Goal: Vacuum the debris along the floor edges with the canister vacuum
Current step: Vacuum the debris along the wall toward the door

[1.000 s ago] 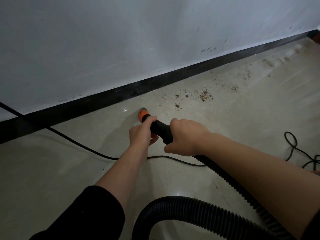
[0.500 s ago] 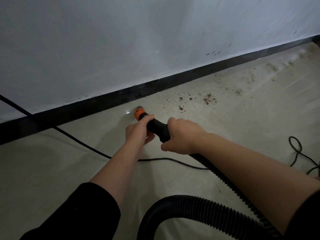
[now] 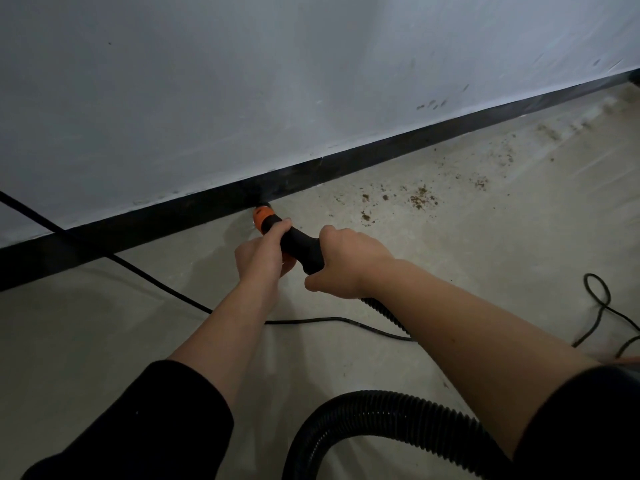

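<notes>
Black vacuum nozzle (image 3: 298,242), gripped by left hand (image 3: 261,259) and right hand (image 3: 348,263), touches the skirting board (image 3: 346,168); crumbs (image 3: 420,200) lie right of it

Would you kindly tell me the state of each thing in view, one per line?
nozzle: tip at the baseboard, held in both hands.
left hand: grips the nozzle near its orange collar.
right hand: grips the nozzle's black handle.
hose: curved across the floor.
debris: scattered right of the nozzle, not yet vacuumed.
cord: lying slack on the floor.
</notes>
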The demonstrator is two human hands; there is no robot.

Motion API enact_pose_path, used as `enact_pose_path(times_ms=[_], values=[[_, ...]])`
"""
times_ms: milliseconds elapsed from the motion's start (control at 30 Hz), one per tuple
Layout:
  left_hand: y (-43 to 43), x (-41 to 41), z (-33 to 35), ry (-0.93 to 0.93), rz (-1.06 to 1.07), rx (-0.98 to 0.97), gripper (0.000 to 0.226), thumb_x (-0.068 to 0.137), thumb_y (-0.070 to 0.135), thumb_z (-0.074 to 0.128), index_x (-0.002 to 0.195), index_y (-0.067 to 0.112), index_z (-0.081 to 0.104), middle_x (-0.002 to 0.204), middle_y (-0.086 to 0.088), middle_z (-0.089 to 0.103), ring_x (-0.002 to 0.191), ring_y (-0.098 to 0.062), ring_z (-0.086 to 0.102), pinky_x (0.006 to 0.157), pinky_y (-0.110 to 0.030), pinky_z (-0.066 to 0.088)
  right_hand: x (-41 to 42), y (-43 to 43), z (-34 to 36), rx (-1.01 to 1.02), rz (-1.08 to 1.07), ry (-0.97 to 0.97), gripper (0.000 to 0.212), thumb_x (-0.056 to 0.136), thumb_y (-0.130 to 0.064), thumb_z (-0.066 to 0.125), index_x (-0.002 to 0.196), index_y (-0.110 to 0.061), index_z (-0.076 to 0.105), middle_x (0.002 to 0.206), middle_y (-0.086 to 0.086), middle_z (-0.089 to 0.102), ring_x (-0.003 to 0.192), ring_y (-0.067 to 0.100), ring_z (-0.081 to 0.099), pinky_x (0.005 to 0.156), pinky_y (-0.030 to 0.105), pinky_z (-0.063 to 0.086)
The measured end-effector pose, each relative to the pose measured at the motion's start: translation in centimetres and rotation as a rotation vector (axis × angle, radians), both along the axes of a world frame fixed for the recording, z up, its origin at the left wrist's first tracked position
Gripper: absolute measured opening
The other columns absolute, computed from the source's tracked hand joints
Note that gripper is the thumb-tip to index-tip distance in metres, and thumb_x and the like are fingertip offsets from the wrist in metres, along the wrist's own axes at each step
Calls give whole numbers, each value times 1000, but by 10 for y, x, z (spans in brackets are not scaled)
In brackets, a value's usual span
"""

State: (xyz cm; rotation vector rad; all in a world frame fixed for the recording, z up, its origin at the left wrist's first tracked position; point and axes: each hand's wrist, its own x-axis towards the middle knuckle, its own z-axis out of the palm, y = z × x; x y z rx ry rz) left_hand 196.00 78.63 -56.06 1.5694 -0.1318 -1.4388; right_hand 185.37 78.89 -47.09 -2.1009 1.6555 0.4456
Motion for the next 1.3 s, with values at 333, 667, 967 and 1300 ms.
enact_pose_path(times_ms=[333, 667, 967, 1300], values=[[0, -7, -1, 59, -104, -13, 38, 79, 35, 78, 102, 12, 58, 109, -13, 67, 96, -24, 67, 69, -27, 56, -8, 5, 5, -22, -31, 56, 37, 82, -36, 65, 99, -16, 40, 79, -1, 50, 65, 14, 51, 52, 25, 38], [10, -9, 2, 130, -331, -12, 39, 79, 33, 77, 107, 10, 62, 102, -14, 70, 93, -23, 70, 66, -27, 56, -23, 24, 15, 8, -15, 82, 32, 83, -35, 64, 94, -16, 41, 77, -2, 47, 63, 12, 48, 51, 25, 38], [16, -16, 8, 123, -339, 4, 35, 80, 32, 77, 102, 10, 62, 98, -13, 70, 90, -22, 69, 65, -27, 55, -29, 30, 17, 11, -28, 79, 30, 82, -34, 64, 93, -16, 43, 76, -1, 49, 63, 13, 50, 52, 25, 39], [26, 6, 20, 134, -556, 65, 36, 84, 30, 70, 108, 6, 61, 100, -14, 68, 86, -21, 65, 70, -27, 53, -26, 42, 28, 42, 100, 93, 36, 85, -37, 64, 73, -20, 34, 76, -2, 46, 61, 11, 47, 49, 25, 35]])
